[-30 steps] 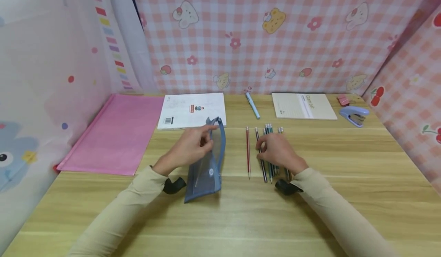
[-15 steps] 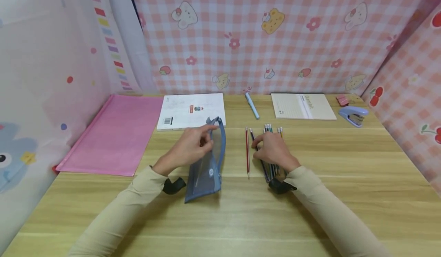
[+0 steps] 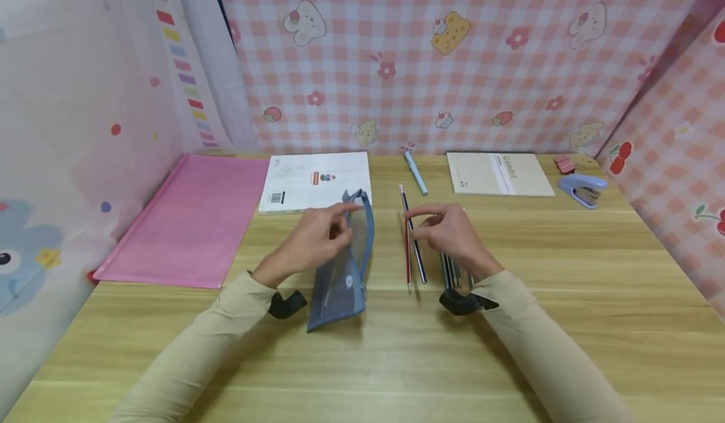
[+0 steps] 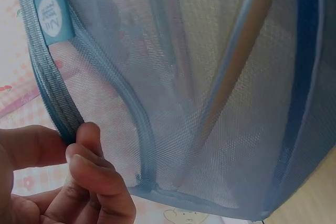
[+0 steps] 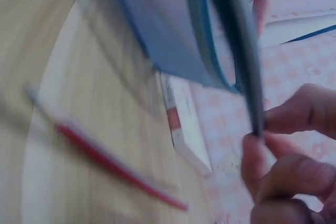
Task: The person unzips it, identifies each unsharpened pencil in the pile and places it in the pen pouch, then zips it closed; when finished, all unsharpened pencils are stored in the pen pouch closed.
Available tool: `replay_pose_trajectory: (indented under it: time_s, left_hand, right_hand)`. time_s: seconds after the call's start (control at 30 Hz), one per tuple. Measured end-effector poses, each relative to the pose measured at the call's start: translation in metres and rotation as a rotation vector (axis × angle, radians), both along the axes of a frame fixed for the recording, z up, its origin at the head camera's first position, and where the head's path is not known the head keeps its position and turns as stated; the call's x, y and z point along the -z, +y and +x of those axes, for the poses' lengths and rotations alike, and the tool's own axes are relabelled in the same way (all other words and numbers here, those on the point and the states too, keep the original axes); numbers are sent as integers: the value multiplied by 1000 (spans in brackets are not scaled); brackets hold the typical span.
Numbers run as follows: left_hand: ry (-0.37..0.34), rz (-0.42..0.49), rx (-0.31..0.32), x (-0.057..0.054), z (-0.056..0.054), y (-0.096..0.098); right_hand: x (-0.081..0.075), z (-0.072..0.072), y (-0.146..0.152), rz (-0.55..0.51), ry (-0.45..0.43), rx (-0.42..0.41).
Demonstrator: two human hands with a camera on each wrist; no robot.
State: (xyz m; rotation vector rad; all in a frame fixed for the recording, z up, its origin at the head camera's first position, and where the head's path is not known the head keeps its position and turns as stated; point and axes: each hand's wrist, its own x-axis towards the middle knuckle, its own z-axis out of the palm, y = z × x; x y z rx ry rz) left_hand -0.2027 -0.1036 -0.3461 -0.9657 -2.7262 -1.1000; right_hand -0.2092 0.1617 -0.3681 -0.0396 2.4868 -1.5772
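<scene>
Blue mesh pouch (image 3: 337,294), frame centre: we see the left hand (image 3: 310,239) pinch its rim (image 4: 55,93), seemingly keeping it parted; right of centre, the right hand (image 3: 451,234) pinches a dark pencil (image 3: 418,259) by its upper part.

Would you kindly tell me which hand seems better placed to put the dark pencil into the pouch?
Probably the right hand: it pinches the dark pencil off the table, near the pouch, whereas the left hand is occupied gripping the pouch's edge.
</scene>
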Motion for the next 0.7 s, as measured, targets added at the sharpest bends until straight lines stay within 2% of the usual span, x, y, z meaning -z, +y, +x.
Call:
replay_pose_trajectory:
  time_s: [0.2,0.33,0.47,0.7]
  left_hand:
    - [4,11,-7,-1,0,2]
    - [2,26,-12,-2,1,5]
    - [2,39,-22,-1,2,5]
    - [17,62,-48,0,4,7]
  right_hand:
    - [1,4,-13,-461,-11,-4]
    - [3,5,-27,-657,17,18]
    - [3,5,-43,-697,85,92]
    - [5,5,-69,-591,178,204]
